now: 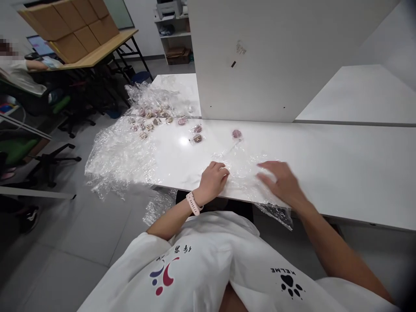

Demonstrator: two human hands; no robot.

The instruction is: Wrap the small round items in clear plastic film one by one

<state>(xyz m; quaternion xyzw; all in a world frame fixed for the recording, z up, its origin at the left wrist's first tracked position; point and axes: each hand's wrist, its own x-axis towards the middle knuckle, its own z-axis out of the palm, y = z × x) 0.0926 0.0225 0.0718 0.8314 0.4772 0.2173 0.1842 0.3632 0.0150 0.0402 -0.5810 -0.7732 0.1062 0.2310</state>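
L hand (pixel 212 180) at near L side of clear film (pixel 242 162) on white counter (pixel 357 173), fingers curled in against it; can't tell if pinching or just pressing

R hand (pixel 286 182) at film's other side, blurred, thumb & fingers apart, nothing seen gripped

Prob placed either side to keep thin, light film from sliding or curling

Dark-pink round piece (pixel 236 134) just beyond film, prob put there for easy reach; pair of wrapped pieces (pixel 197 138) further L, apart fm it

Cluster of small pieces (pixel 156 121) at far L, beside heap of crumpled film (pixel 113 151), prob off to one side for elbow room; loose film (pixel 276 214) hanging past near edge

Counter smooth, glossy, w/ bright glare nr wrapped pair; big white panel (pixel 260 78) upright along back

Beyond: wood table (pixel 94 58) w/ cardboard boxes (pixel 81 39), seated person (pixel 19 73) at L, shelf (pixel 173 34) w/ printer (pixel 169 9), grey tiled floor (pixel 97 234)
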